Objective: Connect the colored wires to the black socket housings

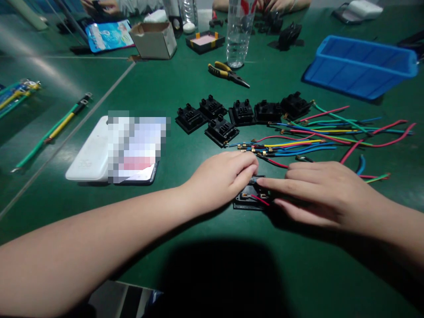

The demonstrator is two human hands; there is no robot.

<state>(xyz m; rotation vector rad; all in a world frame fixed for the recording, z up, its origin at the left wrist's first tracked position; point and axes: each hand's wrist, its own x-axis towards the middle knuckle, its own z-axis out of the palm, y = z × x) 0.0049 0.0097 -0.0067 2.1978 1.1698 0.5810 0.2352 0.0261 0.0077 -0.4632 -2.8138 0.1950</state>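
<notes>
A black socket part (249,199) lies on the green table (198,247) between my hands, with brass terminals and a red wire (261,200) at it. My left hand (222,177) rests on its left side, fingers curled over the top edge. My right hand (311,190) lies over its right side, index finger stretched along the top, other fingers pressed by the red wire. Just beyond lies a spread of coloured wires (314,137) with brass ends. Several more black socket parts (238,115) sit in a row farther back.
A white device and a phone (115,150) lie to the left, green-yellow cables (53,130) farther left. Yellow-handled pliers (227,73), a water bottle (239,35), a cardboard box (155,40) and a blue tray (361,66) stand at the back. Another person's hands (274,4) show at the far edge.
</notes>
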